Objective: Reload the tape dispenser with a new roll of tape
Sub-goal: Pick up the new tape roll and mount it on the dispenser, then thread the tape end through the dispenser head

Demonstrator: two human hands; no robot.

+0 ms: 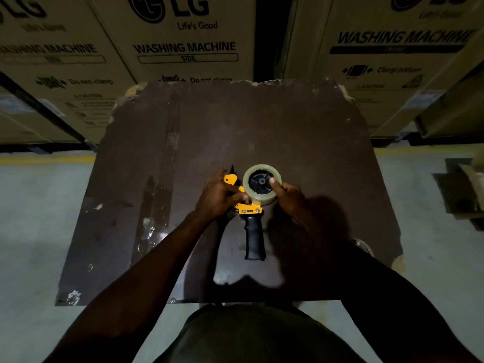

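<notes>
A yellow tape dispenser [248, 208] with a black pistol handle [254, 238] lies flat on the dark brown table [301, 132], handle pointing toward me. A pale clear roll of tape [247, 180] sits on its black hub. My left hand [218, 197] grips the yellow front frame beside the roll, fingers closed around it. My right hand [288, 196] holds the roll from the right, thumb pressed on the roll's inner edge at the hub.
Large cardboard washing-machine boxes [183, 43] stand stacked right behind the table's chipped far edge. Grey concrete floor [39, 218] with a yellow line lies to the left. A low dark object [461, 189] rests on the floor at the right.
</notes>
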